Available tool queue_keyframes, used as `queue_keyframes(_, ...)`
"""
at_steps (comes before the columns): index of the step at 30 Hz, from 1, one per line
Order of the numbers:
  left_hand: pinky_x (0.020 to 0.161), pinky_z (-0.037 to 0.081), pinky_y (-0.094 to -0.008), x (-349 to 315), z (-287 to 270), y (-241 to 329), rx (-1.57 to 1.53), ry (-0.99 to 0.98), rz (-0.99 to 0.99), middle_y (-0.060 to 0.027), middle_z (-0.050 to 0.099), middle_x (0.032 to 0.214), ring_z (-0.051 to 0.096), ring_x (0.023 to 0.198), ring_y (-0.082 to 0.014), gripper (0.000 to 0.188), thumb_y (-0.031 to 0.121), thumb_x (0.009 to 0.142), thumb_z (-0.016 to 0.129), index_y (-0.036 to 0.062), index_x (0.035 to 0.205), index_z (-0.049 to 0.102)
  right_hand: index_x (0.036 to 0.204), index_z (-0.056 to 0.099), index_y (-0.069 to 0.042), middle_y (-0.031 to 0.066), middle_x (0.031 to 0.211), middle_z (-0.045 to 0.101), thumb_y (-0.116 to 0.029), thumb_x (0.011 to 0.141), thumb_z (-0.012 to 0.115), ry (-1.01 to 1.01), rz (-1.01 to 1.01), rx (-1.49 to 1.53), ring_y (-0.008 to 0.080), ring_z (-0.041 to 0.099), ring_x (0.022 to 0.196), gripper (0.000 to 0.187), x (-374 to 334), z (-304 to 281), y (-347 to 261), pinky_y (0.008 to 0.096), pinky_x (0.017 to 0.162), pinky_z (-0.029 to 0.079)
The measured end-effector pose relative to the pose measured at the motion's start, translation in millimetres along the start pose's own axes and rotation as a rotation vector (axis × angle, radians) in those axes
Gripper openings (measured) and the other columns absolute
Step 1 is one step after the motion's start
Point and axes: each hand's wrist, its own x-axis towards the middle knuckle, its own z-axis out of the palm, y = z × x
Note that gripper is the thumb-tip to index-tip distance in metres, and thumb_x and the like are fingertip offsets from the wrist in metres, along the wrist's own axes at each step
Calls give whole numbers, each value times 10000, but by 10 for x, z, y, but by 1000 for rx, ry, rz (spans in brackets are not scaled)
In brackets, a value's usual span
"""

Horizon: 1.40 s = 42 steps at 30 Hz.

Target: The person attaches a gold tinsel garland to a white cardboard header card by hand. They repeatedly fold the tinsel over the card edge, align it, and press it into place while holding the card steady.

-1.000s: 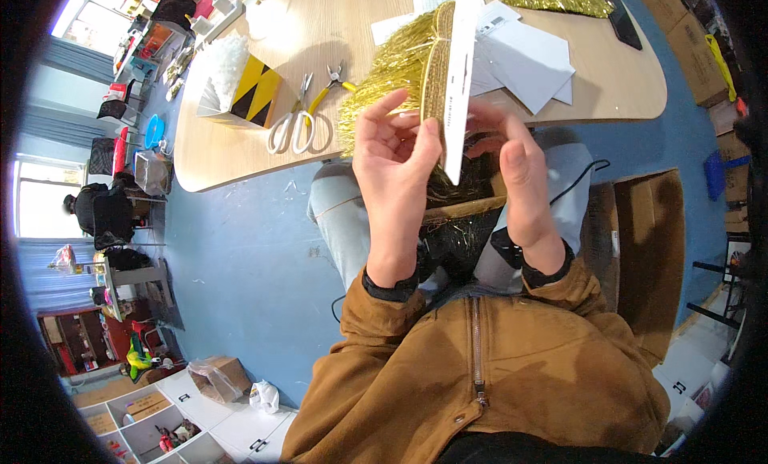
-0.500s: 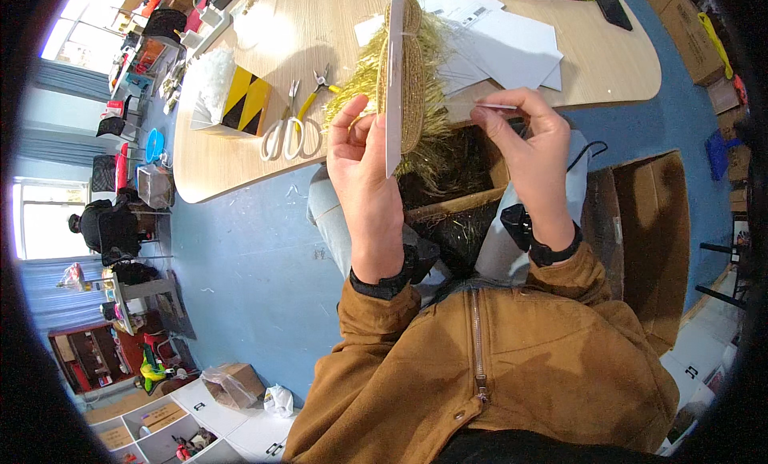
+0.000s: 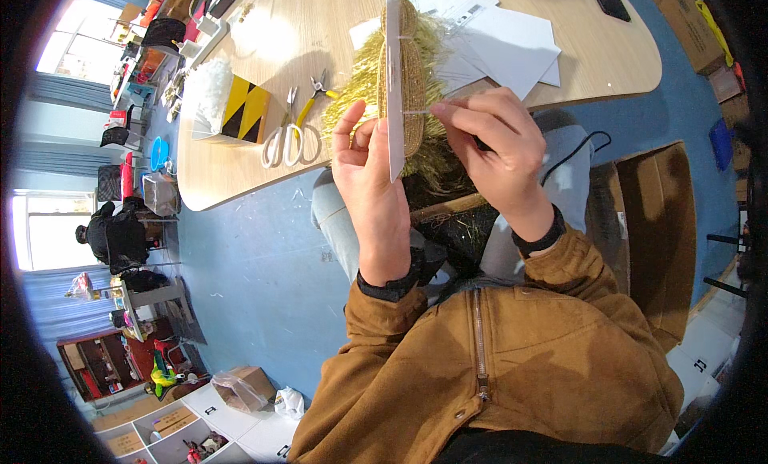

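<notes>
Held on edge in my left hand (image 3: 370,180) is a white card (image 3: 395,148); the thumb and fingers close on its lower part. Against the card's right side lies a looped bundle of gold cord (image 3: 413,80), with a shaggy gold tinsel fringe (image 3: 436,156) hanging around and behind it. My right hand (image 3: 504,148) is level with the cord, just to its right. Its thumb and forefinger pinch the end of a thin, pale plastic fastener (image 3: 416,112), which reaches across to the cord. Whether the fastener passes through the card is hidden.
On the table (image 3: 228,172) to the left are white-handled scissors (image 3: 282,146), yellow-handled pliers (image 3: 306,108) and a black-and-yellow striped box (image 3: 244,112). White sheets (image 3: 512,44) lie beyond. An open cardboard box (image 3: 656,232) stands at right. A person (image 3: 116,236) sits far left.
My right hand has moved left, up to the cord, bringing the thin pale fastener against it. The left hand still holds the card, nearly in place.
</notes>
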Motion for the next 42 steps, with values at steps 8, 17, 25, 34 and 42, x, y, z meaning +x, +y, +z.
queue_keyframes(8,769,476,-192,-1,0,-32,27,-6,-3,-13,677,998,596,859,-44,426,44,992,696,4,1363,491,1006,796,-74,47,872,654,80,676,780,-89,16,-99,230,648,767,364,-8,-36,-21,342,629,536)
queue_keyframes(17,869,535,-253,18,-66,-83,56,-71,15,-79,688,1089,654,981,-117,446,65,1009,662,-15,1396,454,1023,788,-69,52,887,637,47,688,792,-116,20,-137,249,641,805,355,-6,-75,-44,360,649,544)
queue_keyframes(25,788,519,-232,-46,50,-57,245,-86,102,-54,670,1022,625,898,-89,394,7,983,679,36,1340,514,1024,786,-54,82,888,636,109,705,743,-147,138,-39,276,641,797,360,-16,-89,-32,366,671,543)
queue_keyframes(34,783,565,-268,-15,212,-18,717,-239,252,-69,634,1001,649,889,-132,169,-24,961,641,21,1117,688,959,728,34,108,956,659,159,797,696,-78,431,307,230,702,837,207,-39,-156,194,315,735,577)
queue_keyframes(42,700,569,-377,29,465,55,1224,-399,476,-155,623,955,658,774,-321,95,67,956,667,49,1047,686,1022,673,62,119,943,636,138,844,672,-118,549,323,227,700,880,193,-178,-271,392,304,769,558)
